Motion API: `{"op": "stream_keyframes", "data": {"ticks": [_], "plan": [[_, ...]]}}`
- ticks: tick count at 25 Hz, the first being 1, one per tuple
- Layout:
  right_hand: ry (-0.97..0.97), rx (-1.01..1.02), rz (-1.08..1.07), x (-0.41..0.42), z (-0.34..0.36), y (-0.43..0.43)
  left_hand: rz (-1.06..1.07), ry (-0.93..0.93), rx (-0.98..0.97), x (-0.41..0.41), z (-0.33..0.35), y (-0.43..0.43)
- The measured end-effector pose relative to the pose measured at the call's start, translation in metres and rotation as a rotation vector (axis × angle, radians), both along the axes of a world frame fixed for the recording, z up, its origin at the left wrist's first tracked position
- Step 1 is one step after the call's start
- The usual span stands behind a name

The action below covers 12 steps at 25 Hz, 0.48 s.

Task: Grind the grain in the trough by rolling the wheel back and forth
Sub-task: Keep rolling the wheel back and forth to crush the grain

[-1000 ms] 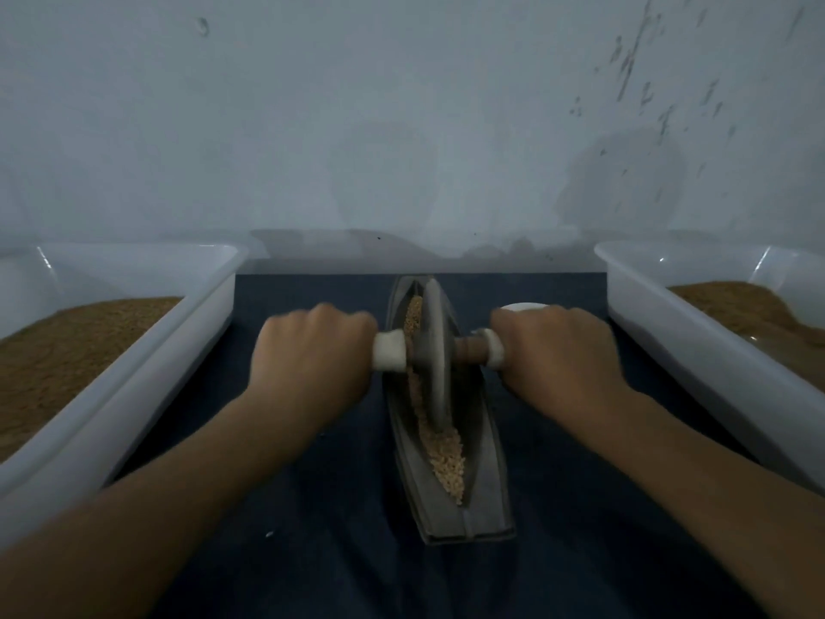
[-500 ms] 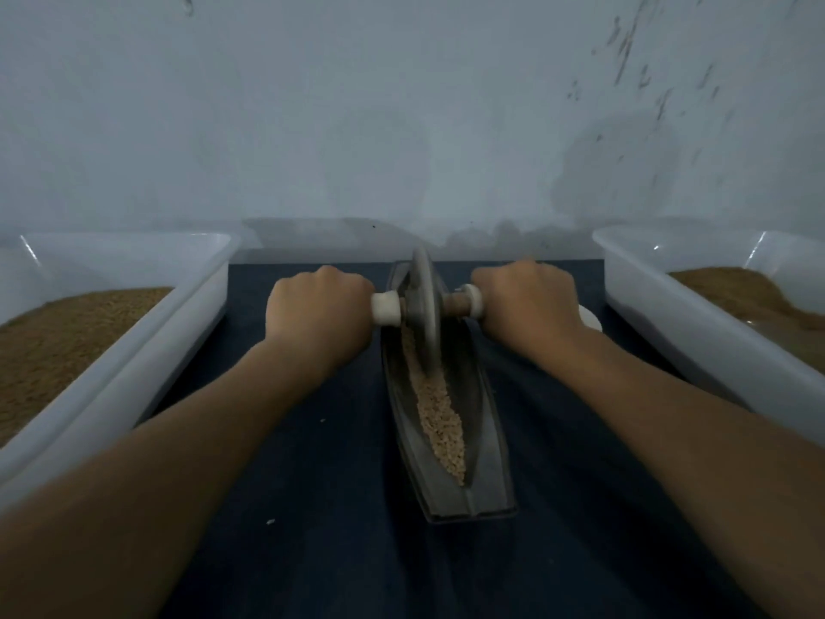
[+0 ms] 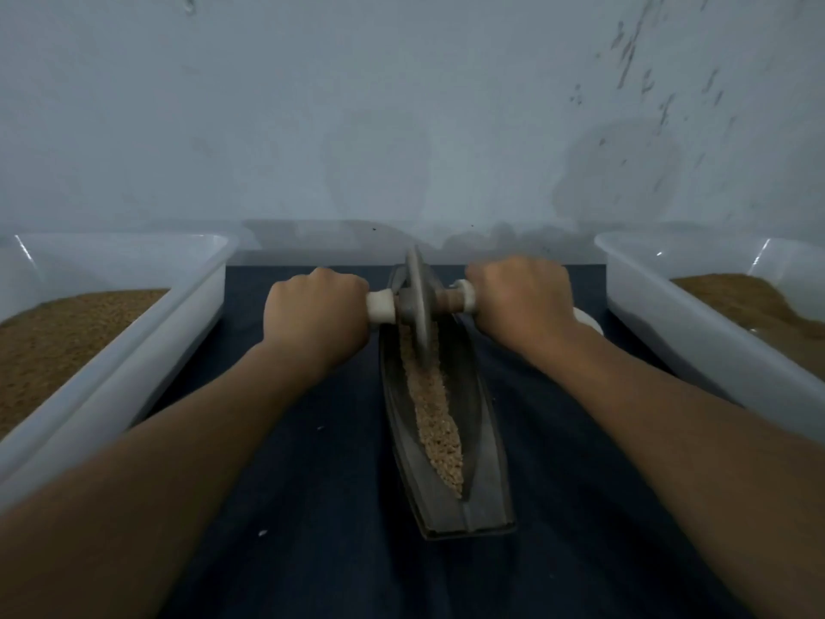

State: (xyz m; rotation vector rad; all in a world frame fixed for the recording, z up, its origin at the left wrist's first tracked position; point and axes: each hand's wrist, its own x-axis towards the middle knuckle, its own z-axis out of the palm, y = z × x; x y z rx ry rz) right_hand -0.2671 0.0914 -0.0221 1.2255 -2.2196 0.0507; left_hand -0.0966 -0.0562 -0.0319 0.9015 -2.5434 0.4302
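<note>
Midway, wheel (image 3: 417, 306): left hand (image 3: 318, 315), right hand (image 3: 523, 302).

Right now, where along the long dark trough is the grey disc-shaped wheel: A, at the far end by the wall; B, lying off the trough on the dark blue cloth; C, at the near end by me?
A: the grey disc-shaped wheel stands at the far end of the long dark trough, with the pale grain exposed nearer the person; the left hand and right hand grip its axle handles.
</note>
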Motion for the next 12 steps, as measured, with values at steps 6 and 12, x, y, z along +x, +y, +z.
{"op": "stream_keyframes", "data": {"ticks": [6, 12], "plan": [[0.057, -0.036, 0.080, 0.026, -0.019, 0.058, -0.123, -0.007, -0.218, 0.044, -0.005, 0.037], [0.005, -0.044, 0.044, 0.016, -0.026, 0.048, -0.083, -0.045, -0.200, 0.030, -0.004, 0.029]]}}
